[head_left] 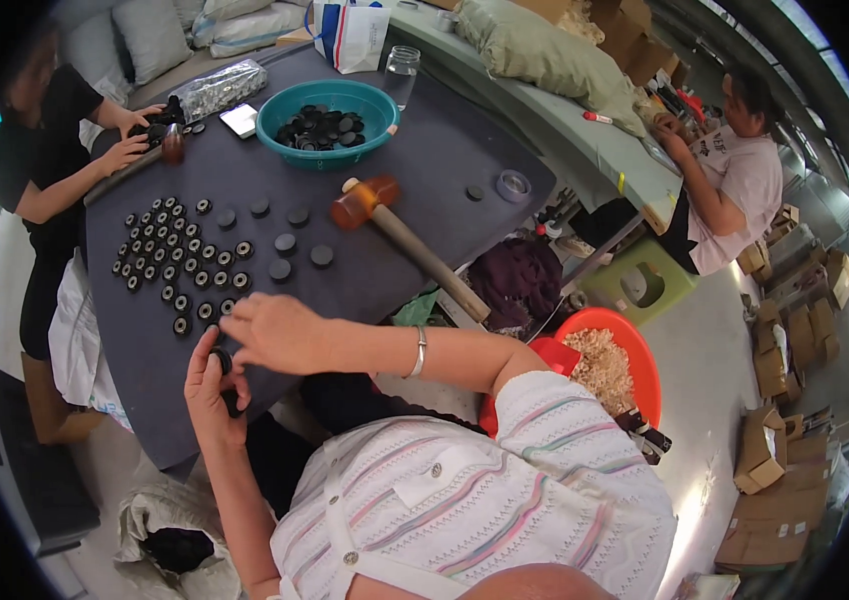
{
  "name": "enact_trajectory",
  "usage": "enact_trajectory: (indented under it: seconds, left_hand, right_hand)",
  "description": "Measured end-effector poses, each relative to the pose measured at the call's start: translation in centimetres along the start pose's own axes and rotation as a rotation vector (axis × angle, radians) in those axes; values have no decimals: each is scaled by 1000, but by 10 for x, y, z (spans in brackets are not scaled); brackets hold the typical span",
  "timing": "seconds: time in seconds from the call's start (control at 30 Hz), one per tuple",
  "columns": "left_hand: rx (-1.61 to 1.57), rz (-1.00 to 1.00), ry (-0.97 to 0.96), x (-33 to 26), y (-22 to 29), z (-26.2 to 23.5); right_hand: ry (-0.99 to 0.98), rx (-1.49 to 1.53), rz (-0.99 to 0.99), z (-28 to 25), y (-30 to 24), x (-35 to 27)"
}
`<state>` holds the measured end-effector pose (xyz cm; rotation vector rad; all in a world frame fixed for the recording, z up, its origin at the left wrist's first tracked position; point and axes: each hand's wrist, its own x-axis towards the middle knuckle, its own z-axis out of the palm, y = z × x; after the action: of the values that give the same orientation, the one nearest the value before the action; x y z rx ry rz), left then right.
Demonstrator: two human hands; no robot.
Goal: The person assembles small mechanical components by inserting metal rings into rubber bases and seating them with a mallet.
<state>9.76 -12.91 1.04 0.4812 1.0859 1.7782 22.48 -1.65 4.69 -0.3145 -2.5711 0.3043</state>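
My left hand is closed at the near left edge of the table, gripping a round black part between thumb and fingers. Lower in the same palm shows a second black piece. Just above and to the right, my right hand reaches across with its fingers apart, close to the left fingertips; I see nothing held in it. Beyond both hands stand many small black wheels with metal bearing centres. Several plain black discs lie to their right.
A mallet with an amber head lies mid-table near a teal basin of black discs. A tape roll and a glass jar stand farther off. Two other people work at the left and the far right. An orange-red basin is on my right.
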Motion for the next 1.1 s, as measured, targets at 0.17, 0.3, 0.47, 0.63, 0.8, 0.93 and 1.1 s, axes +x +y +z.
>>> enact_trajectory:
  seconds: [0.17, 0.3, 0.47, 0.63, 0.8, 0.93, 1.1]
  left_hand:
    - [-79, 42, -173, -11, 6, 15]
    - [-191, 10, -239, -17, 3, 5]
    - [-57, -46, -4, -15, 9, 17]
    - [-357, 35, 92, 7, 14, -38]
    - [-396, 70, 138, 7, 9, -42]
    - [-411, 69, 107, 7, 10, -44]
    - [-413, 65, 80, 7, 11, -46]
  right_hand:
    - [33, 531, 37, 8, -7, -5]
    - [74, 880, 172, 20, -23, -7]
    - [74, 1247, 380, 6, -26, -4]
    - [71, 980, 422, -12, 26, 16]
    - [-286, 210, 167, -4, 31, 37]
    - [-322, 26, 69, 7, 50, 55]
    - [-442, -48, 4, 24, 52, 65]
